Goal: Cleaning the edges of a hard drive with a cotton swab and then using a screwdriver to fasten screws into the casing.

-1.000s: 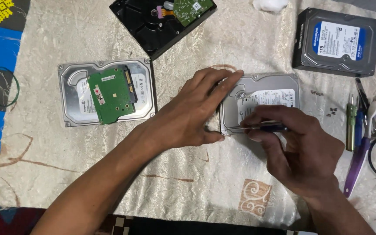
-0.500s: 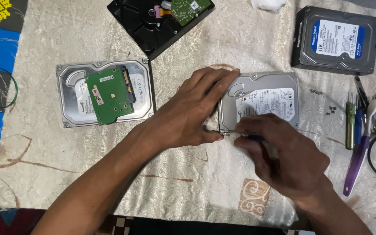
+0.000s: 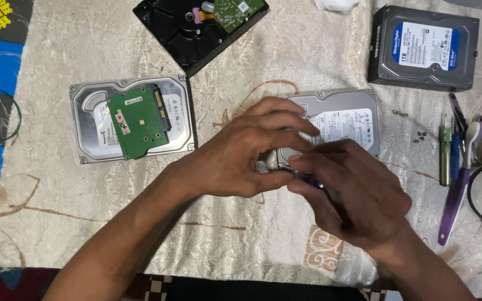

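Note:
A silver hard drive [image 3: 348, 118] with a white label lies flat on the cream cloth. My left hand [image 3: 240, 151] curls over its left edge, fingers on top and thumb below, gripping that side. My right hand [image 3: 355, 196] is closed around a small purple-handled screwdriver [image 3: 308, 179] at the drive's lower left corner, touching my left fingertips. The tool's tip and that corner of the drive are hidden by my hands.
A second silver drive [image 3: 93, 120] with a green circuit board [image 3: 139, 121] lies to the left. An opened black drive [image 3: 188, 36] sits at the top, a dark drive with a blue label [image 3: 425, 47] top right. Loose screws [image 3: 419, 136], a green screwdriver [image 3: 444, 155] and a purple tool [image 3: 456, 196] lie at the right.
My right hand has slid left and down from the drive's lower edge to its lower left corner. My left fingers have curled in to meet it.

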